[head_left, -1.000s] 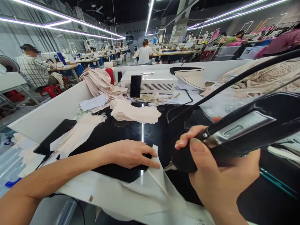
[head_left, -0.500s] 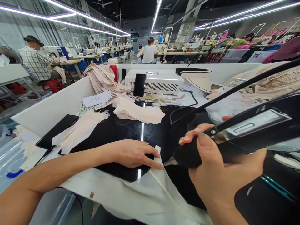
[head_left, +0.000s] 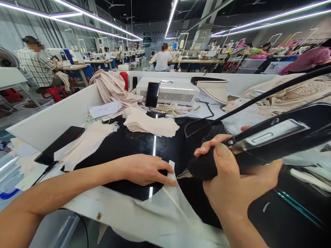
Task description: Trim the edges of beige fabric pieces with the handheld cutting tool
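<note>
My left hand (head_left: 147, 170) lies palm down with its fingers stretched out, pressing the narrow end of a thin white fabric piece (head_left: 181, 210) to the glossy black work surface. A pale strip (head_left: 173, 198) runs along that fabric toward me. My right hand (head_left: 232, 186) is wrapped round a black corded hand tool (head_left: 269, 137) with a silver plate on its side. Its pointed metal tip (head_left: 184, 174) is at the fabric's right edge, close to my left fingertips; whether it touches cannot be made out. The fabric's near part hangs over the table's front edge.
Beyond my hands lies a stack of cream fabric pieces (head_left: 151, 122). A white vented box (head_left: 168, 90) with a phone (head_left: 152, 94) leaning on it stands at the back. More fabric (head_left: 86, 143) and a dark tablet-like device (head_left: 60, 144) lie left. The tool's cable (head_left: 248, 105) crosses the right side.
The view has shifted slightly. The tool's tip has moved a little away from me along the fabric's edge, while my left hand keeps its place on the fabric.
</note>
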`<state>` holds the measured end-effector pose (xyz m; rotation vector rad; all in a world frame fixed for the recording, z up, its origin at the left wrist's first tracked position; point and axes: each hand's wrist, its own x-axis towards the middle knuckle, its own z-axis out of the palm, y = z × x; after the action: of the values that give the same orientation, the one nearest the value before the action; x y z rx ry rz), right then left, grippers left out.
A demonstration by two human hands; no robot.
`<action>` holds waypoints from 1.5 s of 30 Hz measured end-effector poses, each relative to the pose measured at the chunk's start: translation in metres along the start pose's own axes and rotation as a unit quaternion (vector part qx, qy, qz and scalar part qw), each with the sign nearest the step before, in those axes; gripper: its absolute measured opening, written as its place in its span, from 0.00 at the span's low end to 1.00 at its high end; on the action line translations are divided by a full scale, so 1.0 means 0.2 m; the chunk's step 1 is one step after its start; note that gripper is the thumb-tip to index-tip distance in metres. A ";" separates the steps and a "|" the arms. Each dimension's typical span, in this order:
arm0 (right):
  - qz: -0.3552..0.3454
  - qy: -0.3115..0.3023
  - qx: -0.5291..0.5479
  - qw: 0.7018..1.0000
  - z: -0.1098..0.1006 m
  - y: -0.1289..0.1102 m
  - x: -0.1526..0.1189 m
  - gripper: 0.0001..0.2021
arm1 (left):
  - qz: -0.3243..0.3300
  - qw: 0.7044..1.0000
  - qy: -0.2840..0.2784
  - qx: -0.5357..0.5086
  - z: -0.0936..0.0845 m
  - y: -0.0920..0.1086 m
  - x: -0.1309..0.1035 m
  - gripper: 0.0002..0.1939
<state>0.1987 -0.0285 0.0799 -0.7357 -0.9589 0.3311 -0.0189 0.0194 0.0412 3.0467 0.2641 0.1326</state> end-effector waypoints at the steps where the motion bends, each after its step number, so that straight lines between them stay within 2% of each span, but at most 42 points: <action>1: -0.001 -0.006 0.001 1.000 0.00 0.01 0.00 0.24 | 0.002 1.000 -0.001 0.002 0.00 0.00 0.00 0.29; 8: -0.003 -0.022 0.003 1.000 0.03 0.03 0.00 0.21 | 0.003 1.000 0.014 -0.011 0.02 -0.02 -0.02 0.30; 12: 0.000 -0.010 0.035 0.999 0.04 0.04 0.00 0.23 | -0.001 0.999 0.020 -0.031 0.02 -0.02 -0.03 0.32; 16: 0.010 -0.014 -0.004 1.000 0.06 0.06 -0.01 0.25 | 0.000 0.999 0.025 -0.044 0.02 -0.03 -0.05 0.33; 21: 0.006 -0.021 -0.031 0.999 0.06 0.08 -0.01 0.21 | -0.019 0.996 0.034 -0.086 0.01 -0.04 -0.08 0.31; 26: -0.014 -0.039 -0.068 0.997 -0.01 0.05 0.02 0.24 | -0.089 0.981 0.058 -0.162 -0.02 -0.01 -0.06 0.23; 30: -0.003 -0.061 -0.092 0.994 -0.10 0.02 0.06 0.28 | -0.154 0.978 0.054 -0.130 -0.02 0.00 0.00 0.18; 36: -0.036 -0.066 -0.113 0.991 -0.19 0.06 0.11 0.39 | -0.180 0.981 0.013 -0.067 -0.04 0.00 0.05 0.08; 39: -0.075 -0.029 -0.122 0.989 -0.26 0.05 0.08 0.43 | -0.178 0.982 0.020 -0.063 -0.10 0.04 0.04 0.10; 41: -0.094 0.010 -0.122 0.988 -0.32 0.01 0.02 0.36 | -0.178 0.980 0.039 -0.083 -0.14 0.07 0.03 0.13; 42: -0.095 0.008 -0.116 0.989 -0.35 -0.02 -0.02 0.30 | -0.180 0.977 0.053 -0.101 -0.16 0.09 0.02 0.13; 44: -0.057 -0.068 -0.117 0.989 -0.41 -0.07 -0.10 0.17 | -0.172 0.972 0.077 -0.138 -0.17 0.11 0.01 0.14; 45: -0.044 -0.102 -0.131 0.985 -0.43 -0.09 -0.15 0.17 | -0.164 0.970 0.088 -0.155 -0.17 0.11 0.00 0.14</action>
<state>0.2537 -0.0944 0.0439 -0.9079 -1.2416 0.2066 -0.0175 -0.0001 0.0771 2.6390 0.6837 0.3811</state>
